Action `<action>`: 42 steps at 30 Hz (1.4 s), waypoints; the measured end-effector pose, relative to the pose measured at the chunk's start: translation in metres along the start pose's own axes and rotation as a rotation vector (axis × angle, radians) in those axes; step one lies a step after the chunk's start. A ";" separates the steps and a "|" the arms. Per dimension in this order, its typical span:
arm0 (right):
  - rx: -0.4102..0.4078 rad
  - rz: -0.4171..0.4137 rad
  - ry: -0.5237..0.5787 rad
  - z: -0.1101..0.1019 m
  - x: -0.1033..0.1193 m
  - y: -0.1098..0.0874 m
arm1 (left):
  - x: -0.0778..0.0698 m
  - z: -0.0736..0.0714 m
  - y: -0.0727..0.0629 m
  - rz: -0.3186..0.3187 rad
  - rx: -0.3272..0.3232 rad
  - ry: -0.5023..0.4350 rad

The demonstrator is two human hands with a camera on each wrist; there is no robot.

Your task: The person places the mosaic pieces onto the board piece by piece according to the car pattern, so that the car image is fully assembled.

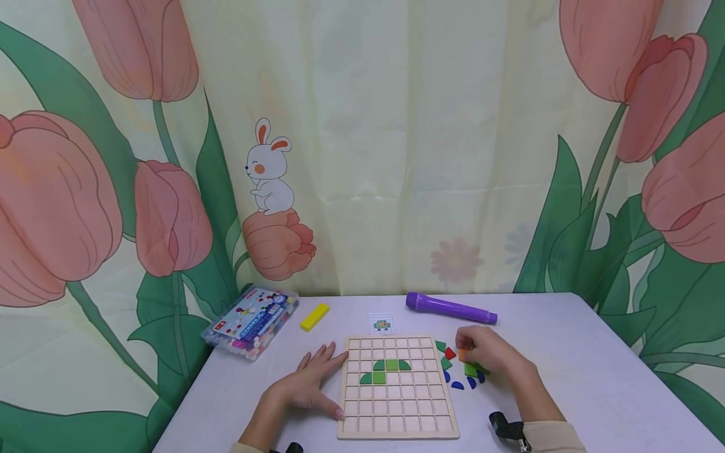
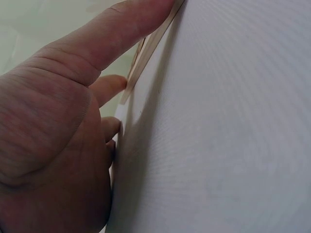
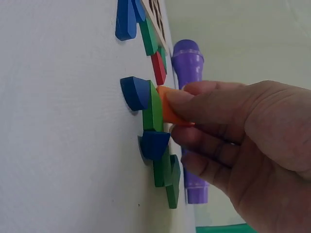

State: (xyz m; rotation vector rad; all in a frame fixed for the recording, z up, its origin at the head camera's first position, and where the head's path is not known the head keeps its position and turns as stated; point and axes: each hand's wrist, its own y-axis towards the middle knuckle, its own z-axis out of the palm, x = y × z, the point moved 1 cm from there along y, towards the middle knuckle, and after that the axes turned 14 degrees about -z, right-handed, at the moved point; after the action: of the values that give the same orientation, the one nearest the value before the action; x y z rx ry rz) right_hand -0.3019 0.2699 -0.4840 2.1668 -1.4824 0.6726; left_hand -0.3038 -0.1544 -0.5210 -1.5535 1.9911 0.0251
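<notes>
My left hand (image 1: 311, 380) lies at the left edge of a wooden grid board (image 1: 398, 426), its fingers spread and its thumb and a finger touching the frame. On the board sit light green squares (image 1: 391, 365) and darker green rounded pieces (image 1: 404, 365) in two rows. To the board's right, my right hand (image 1: 489, 347) pinches an orange block (image 3: 170, 109) between thumb and fingers. Around it lie loose blue rounded pieces (image 1: 457, 385), a red piece (image 1: 450, 353), a light green block (image 3: 153, 109) and several darker green pieces (image 3: 148, 36).
Behind the board lies a small picture card (image 1: 382, 324). A purple microphone-shaped object (image 1: 451, 308) is at the back right, beyond my right hand. At the back left are a yellow block (image 1: 314, 317) and a clear plastic box (image 1: 252, 321) with a printed top.
</notes>
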 end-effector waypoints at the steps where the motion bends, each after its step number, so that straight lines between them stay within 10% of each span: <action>1: -0.008 0.008 0.006 0.000 0.000 0.000 | 0.000 0.000 0.000 0.000 0.000 0.002; 25: -0.191 -0.198 0.129 0.006 0.045 0.010 | -0.003 -0.002 -0.004 0.040 0.001 -0.023; 42: -0.061 -0.341 0.094 0.029 0.067 0.021 | -0.001 -0.002 -0.002 0.024 0.009 -0.022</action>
State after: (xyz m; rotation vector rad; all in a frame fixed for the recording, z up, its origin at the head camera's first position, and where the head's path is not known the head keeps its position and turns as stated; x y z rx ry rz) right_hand -0.2968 0.1966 -0.4648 2.2324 -1.0359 0.5909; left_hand -0.3029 -0.1550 -0.5178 -1.5177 1.9898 0.0425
